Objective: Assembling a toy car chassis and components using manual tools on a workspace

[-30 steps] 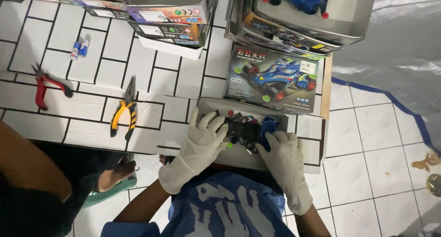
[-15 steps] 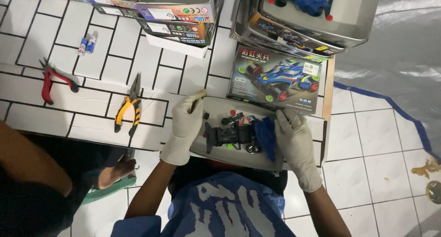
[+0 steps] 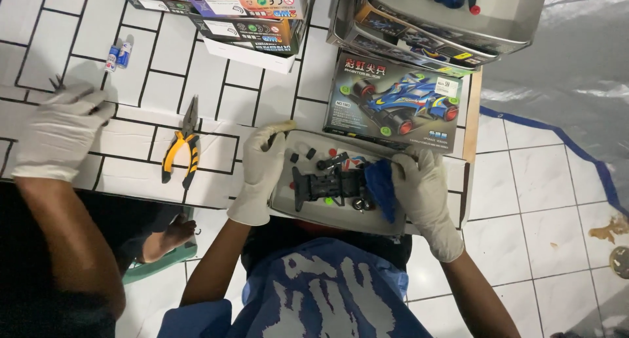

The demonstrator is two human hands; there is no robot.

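White-tiled tabletop (image 3: 131, 135) fills the frame's upper left. At lower centre a grey tray (image 3: 288, 200) holds a black toy-car chassis (image 3: 327, 186), long axis left-right, between both gloved hands: left hand (image 3: 262, 171) grasps the tray's left edge, right hand (image 3: 422, 187) pinches a blue body shell (image 3: 380, 184), nearer.

The left hand (image 3: 262, 171) in a white glove grips the left end of a grey tray (image 3: 341, 217) at the table's (image 3: 131, 135) near edge. The gloved right hand (image 3: 422, 190) holds the tray's right end and touches a blue car body shell (image 3: 380, 184). A black toy car chassis (image 3: 327, 186) lies in the tray. Yellow-handled pliers (image 3: 182, 148) lie to the left. A co-worker's gloved hand (image 3: 59, 128) rests near the table's left edge. A toy car box (image 3: 396, 102) lies just behind the tray.
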